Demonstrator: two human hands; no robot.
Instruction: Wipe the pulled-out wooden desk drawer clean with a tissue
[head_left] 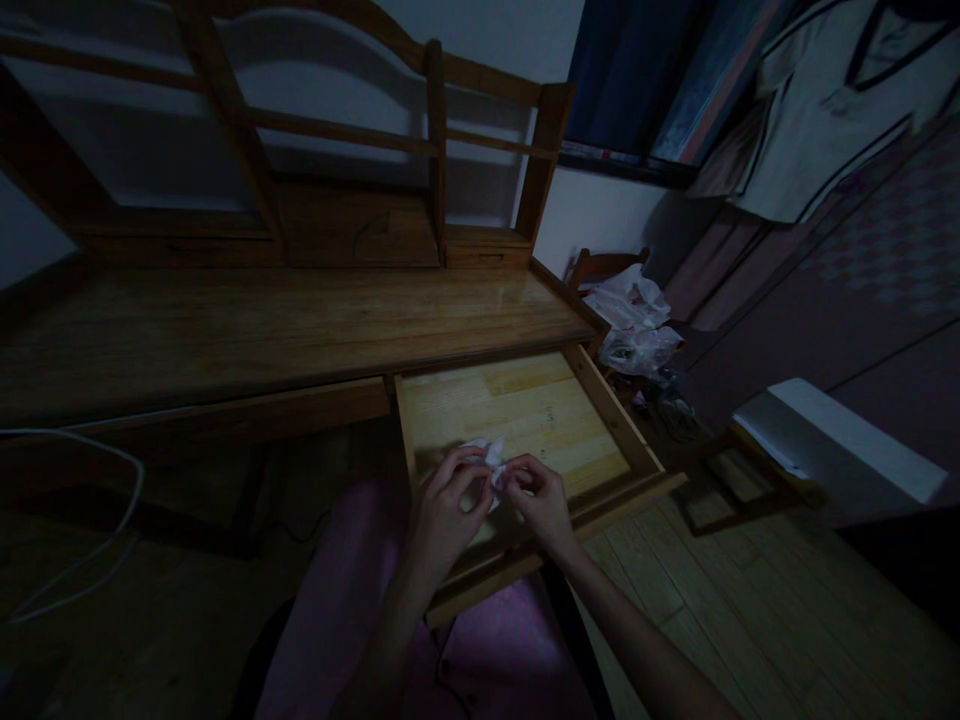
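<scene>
Both left hand [442, 508] and right hand [545, 503] pinch the same crumpled white scrap [494, 453], probably tissue, though the light is dim, above the pulled-out drawer [510, 395] that juts from the wooden worktop [300, 310].

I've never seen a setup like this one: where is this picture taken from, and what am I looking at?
There is no machine here, just a person's bare hands. The single picture comes from a camera worn on their head, looking forward and down, so the forearms enter from below. The left hand and right hand both pinch a small crumpled white piece, perhaps tissue, above an open wooden drawer. The drawer's bottom bears small dark marks. Behind it is a wooden desk with built-in shelves. White plastic bags sit beyond the desk's right end. The room is dim.
</scene>
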